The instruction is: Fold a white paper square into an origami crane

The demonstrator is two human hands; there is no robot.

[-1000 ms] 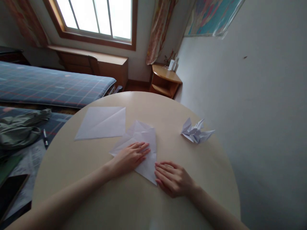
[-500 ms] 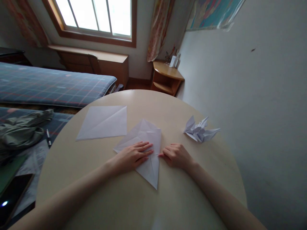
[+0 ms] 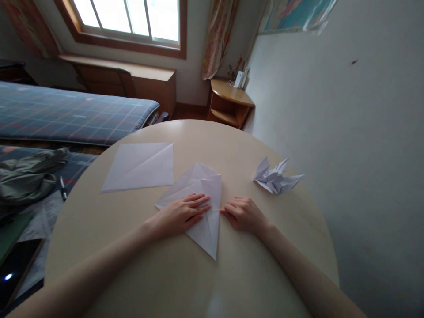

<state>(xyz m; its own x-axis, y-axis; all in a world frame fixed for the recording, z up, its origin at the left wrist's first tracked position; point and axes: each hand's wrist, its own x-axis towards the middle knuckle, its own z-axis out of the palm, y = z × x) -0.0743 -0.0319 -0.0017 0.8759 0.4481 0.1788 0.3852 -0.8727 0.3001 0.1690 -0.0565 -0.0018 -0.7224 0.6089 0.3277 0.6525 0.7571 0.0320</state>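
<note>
A partly folded sheet of white paper (image 3: 212, 238) lies on the round table with one point toward me. My left hand (image 3: 185, 213) rests flat across its middle, fingers spread and stretched out, covering part of the folds. At the right edge of the sheet, my right hand (image 3: 243, 214) is closed, its fingers curled and its tips meeting that edge in what looks like a pinch. The exact grip is hidden under the fingers. Up to the left is a second white sheet (image 3: 141, 165) with a diagonal crease. Folded paper pieces with pointed tips (image 3: 276, 176) sit at the right.
The cream round table (image 3: 251, 274) carries all the paper. To the left are a plaid mattress (image 3: 76, 112), a grey-green cloth (image 3: 29, 176), a pen (image 3: 63, 188) and a dark phone (image 3: 20, 265). A small corner shelf (image 3: 232, 95) stands behind, beside the white wall (image 3: 364, 154).
The whole view has shifted slightly with my head. Both hands keep nearly the same place on the folded paper, and the fold looks unchanged.
</note>
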